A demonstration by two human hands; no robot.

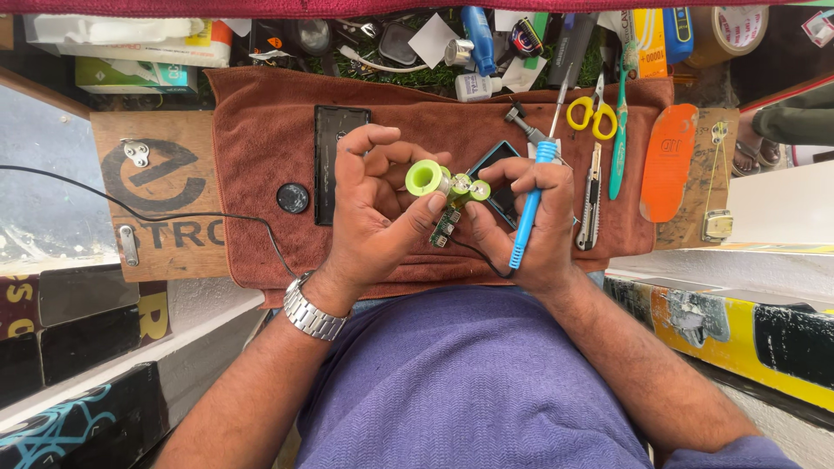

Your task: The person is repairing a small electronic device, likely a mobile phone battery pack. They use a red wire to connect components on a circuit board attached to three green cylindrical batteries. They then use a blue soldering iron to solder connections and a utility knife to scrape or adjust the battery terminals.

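You are holding both hands close to your chest, raised above the table [187,252], likely so the small work sits right under your eyes. Your left hand [369,208] is pinching a green spool [427,177] between thumb and forefinger, with the other fingers [395,156] curled loosely above it; the spool seems to be held at the joint so its wire can feed in. A small circuit board [446,227] is hanging just below the spool, between your two hands; which hand is bearing it I cannot tell.

Your right hand [530,221] is gripping a blue soldering iron [532,204] like a pen, fingers closed round the handle, its tip pointing away from you and its black cord running off the near end.

Under your hands a brown towel [261,130] is covering the table, probably to keep small parts from sliding. On it, a dark phone [491,161] is lying just beyond your knuckles, a black back panel [334,161] and a round black piece [293,198] to the left. Farther right, yellow scissors [592,115], a craft knife [591,200] and a teal toothbrush [620,130] are lying side by side, within reach. At the far edge, bottles and boxes are crowding together.
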